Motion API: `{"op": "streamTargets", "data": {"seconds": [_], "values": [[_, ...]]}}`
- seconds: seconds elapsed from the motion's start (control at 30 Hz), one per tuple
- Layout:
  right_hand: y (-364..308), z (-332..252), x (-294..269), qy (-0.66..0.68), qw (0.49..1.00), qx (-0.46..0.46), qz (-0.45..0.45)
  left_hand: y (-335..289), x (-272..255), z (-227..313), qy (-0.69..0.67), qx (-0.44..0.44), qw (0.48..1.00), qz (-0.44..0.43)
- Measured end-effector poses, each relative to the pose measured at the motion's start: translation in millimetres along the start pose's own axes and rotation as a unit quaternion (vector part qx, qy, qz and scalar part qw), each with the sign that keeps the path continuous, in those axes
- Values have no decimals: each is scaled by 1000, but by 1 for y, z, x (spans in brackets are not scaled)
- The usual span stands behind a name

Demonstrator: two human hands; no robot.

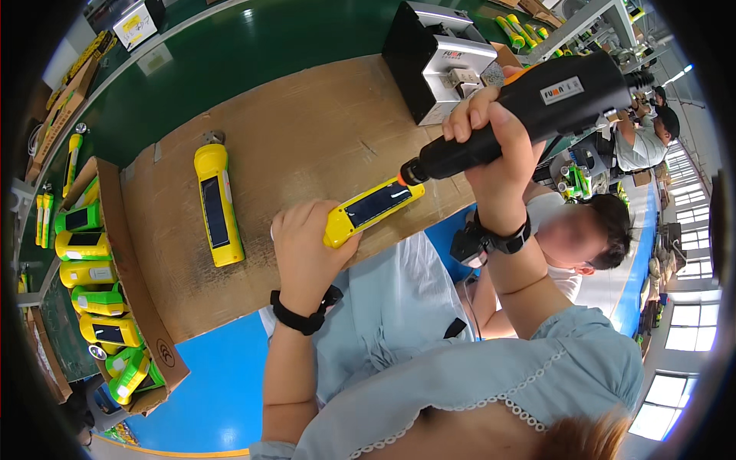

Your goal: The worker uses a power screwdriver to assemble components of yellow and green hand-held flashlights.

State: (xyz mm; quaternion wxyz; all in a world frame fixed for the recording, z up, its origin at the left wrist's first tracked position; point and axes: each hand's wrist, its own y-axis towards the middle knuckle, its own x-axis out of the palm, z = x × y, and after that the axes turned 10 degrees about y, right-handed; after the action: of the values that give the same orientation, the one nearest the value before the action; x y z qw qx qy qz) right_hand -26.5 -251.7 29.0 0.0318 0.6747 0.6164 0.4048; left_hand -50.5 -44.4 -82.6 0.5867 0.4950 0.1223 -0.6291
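Note:
My right hand [502, 130] is wrapped round a black electric screwdriver [529, 111], which slants down to the left. Its tip meets the far end of a yellow flashlight [373, 208] with a dark solar panel on its face. My left hand [308, 238] grips that flashlight's near end and rests on the cardboard sheet [307, 123]. To the left lies a second yellow flashlight [218, 203], also with a dark panel and with a metal piece at its top. Neither hand touches it.
At the left, an open cardboard box [146, 307] holds several yellow and green flashlights. A black and silver machine [437, 61] stands at the back of the green table [268, 38]. Close on the right sits another person [567, 238]; more people work farther off.

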Motion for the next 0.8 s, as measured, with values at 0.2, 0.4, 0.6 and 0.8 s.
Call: {"op": "streamTargets", "data": {"seconds": [0.2,0.4,0.6,0.8], "values": [[-18,21,40,-53,994,40,-90,0,9,-4,-15,11,1000,24],[-21,32,51,-61,992,55,-100,-2,7,-3,-22,10,999,33],[-20,34,52,-90,991,70,-71,-3,8,-4,-27,10,999,33],[-20,50,56,-91,986,97,-102,-3,9,-3,-23,7,999,32]]}}
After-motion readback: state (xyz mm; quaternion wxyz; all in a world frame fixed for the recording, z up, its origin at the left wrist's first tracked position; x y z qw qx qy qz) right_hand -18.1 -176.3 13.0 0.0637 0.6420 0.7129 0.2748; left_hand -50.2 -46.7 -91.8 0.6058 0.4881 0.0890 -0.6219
